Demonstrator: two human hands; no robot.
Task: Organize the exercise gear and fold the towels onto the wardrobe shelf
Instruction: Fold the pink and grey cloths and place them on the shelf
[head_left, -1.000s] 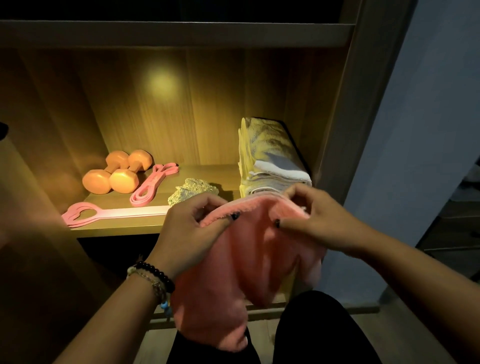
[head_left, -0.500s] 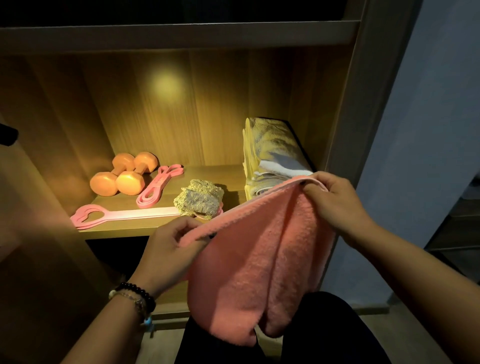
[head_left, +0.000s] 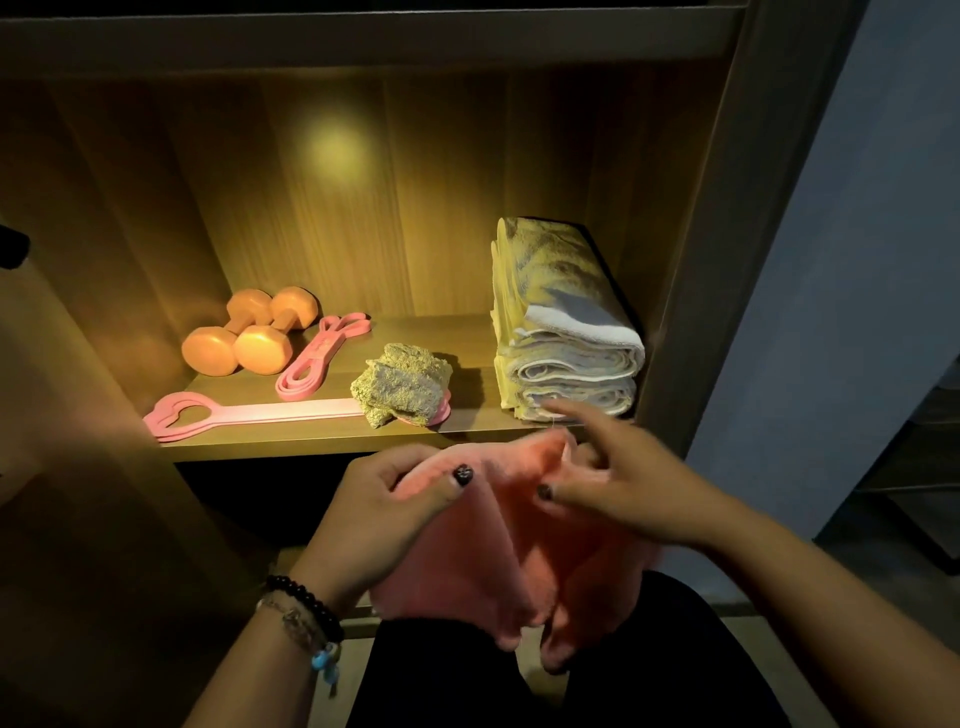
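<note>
In front of the wardrobe shelf (head_left: 322, 441), the left hand (head_left: 374, 514) pinches a pink towel (head_left: 483, 561) between thumb and curled fingers, while the right hand (head_left: 618, 488) grips its top edge, forefinger extended.

The towel (head_left: 498, 561) in my hands is plain salmon pink, and my thumbnails are dark. On the wood-grain shelf (head_left: 322, 441), far left, sit orange dumbbells (head_left: 249, 335) beside pink bands (head_left: 322, 358); right, pale yellow-white folded towels (head_left: 561, 332).

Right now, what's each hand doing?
Left hand: pinching the pink towel at its top edge.
Right hand: thumb on the towel, forefinger out; grip cannot be told.
</note>
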